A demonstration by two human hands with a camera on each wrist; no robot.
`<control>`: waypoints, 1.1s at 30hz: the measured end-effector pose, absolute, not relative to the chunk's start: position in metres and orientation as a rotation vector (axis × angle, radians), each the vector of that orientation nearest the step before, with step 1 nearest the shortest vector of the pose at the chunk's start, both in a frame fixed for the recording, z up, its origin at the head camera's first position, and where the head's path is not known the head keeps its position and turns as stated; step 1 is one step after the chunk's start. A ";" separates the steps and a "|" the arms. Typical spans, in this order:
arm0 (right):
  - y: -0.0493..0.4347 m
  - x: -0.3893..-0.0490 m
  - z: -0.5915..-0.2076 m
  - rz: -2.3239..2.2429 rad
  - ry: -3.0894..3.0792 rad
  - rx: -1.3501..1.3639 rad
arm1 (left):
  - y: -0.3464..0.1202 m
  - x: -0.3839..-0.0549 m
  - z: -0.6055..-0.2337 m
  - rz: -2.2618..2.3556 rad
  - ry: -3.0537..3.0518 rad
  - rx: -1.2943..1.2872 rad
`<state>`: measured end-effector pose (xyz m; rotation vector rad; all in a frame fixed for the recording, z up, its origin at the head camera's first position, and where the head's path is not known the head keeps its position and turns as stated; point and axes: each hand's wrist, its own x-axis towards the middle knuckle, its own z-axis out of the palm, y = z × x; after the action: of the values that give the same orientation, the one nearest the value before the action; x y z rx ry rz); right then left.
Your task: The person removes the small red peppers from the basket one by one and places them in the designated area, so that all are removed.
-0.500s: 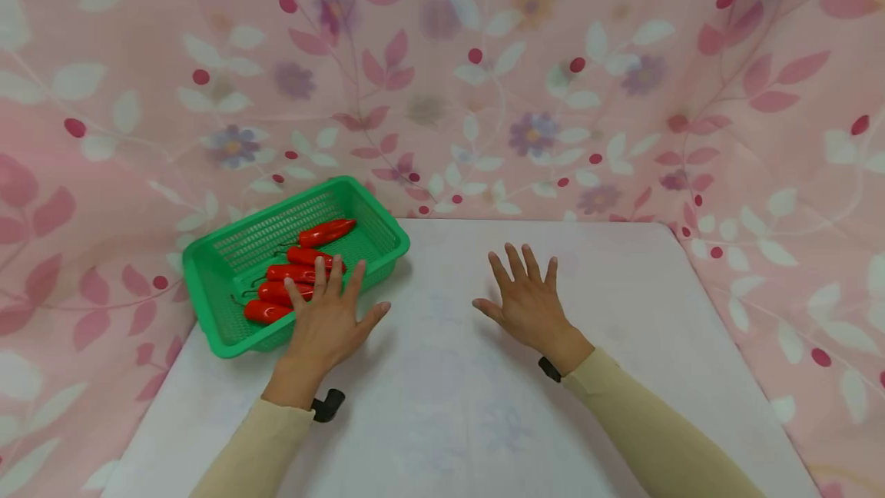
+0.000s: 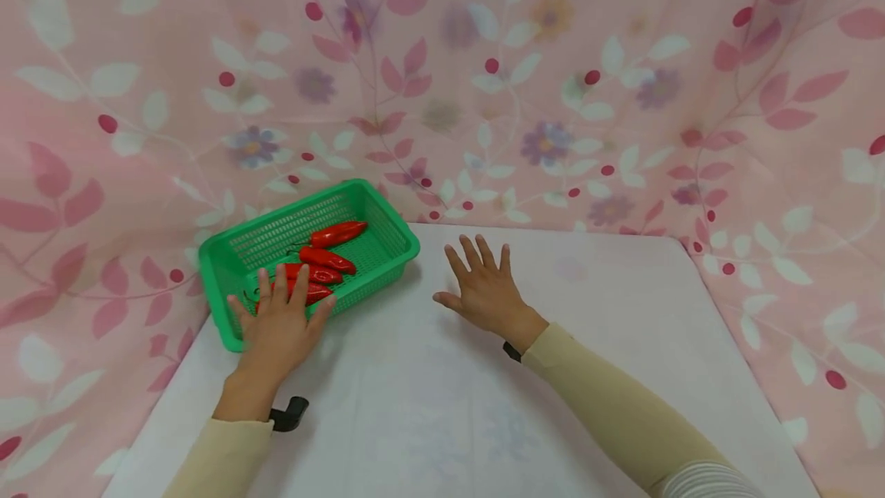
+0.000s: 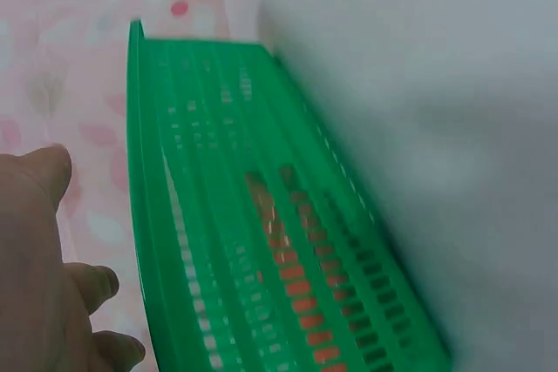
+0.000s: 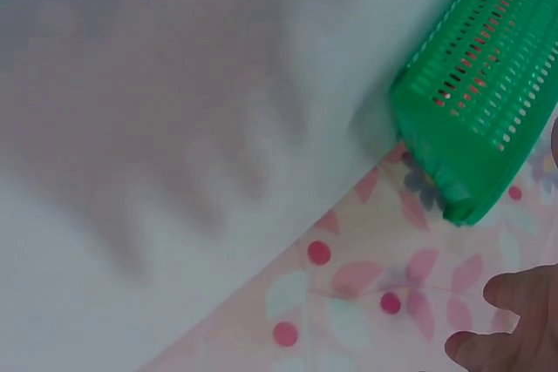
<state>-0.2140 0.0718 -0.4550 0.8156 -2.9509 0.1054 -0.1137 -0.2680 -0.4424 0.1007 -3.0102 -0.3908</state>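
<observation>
A green plastic basket [image 2: 379, 278] with slotted walls stands at the back left of the table, holding several red chili peppers [image 2: 338, 234]. My left hand [image 2: 280, 336] hovers with spread fingers over the basket's near edge, and its fingertips overlap the nearest peppers in the head view. The left wrist view has the basket's side wall [image 3: 227, 180] close to the fingers, with red showing through the slots. To the right of the basket, my right hand [image 2: 487, 294] is held above the table, fingers spread and holding nothing.
A white cloth [image 2: 442, 406] covers the table. Pink floral fabric [image 2: 442, 98] hangs behind it and at both sides. The basket's far side stands close to the back fabric. A dark band piece [image 2: 289, 413] sits at the left wrist.
Both hands have shifted left in the head view, the left one lower and across the basket's near edge, the right one nearer the basket. The head view has shifted slightly.
</observation>
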 end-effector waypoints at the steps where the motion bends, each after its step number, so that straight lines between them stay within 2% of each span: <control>1: 0.066 -0.216 -0.454 0.103 -2.948 0.838 | -0.275 -0.112 -0.442 -0.406 -3.005 0.126; 12: 0.011 -0.237 -0.442 0.076 -2.965 0.966 | -0.325 -0.093 -0.453 -0.491 -2.974 0.306; 22: -0.021 -0.246 -0.447 0.041 -2.981 1.079 | -0.336 -0.089 -0.461 -0.591 -2.953 0.387; 33: -0.025 -0.255 -0.455 0.012 -3.041 1.074 | -0.337 -0.092 -0.461 -0.554 -2.966 0.341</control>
<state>-0.2554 -0.0248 -0.4554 1.0742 -3.0410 0.0119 -0.0921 -0.3372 -0.4608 0.3408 -2.9664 -0.5538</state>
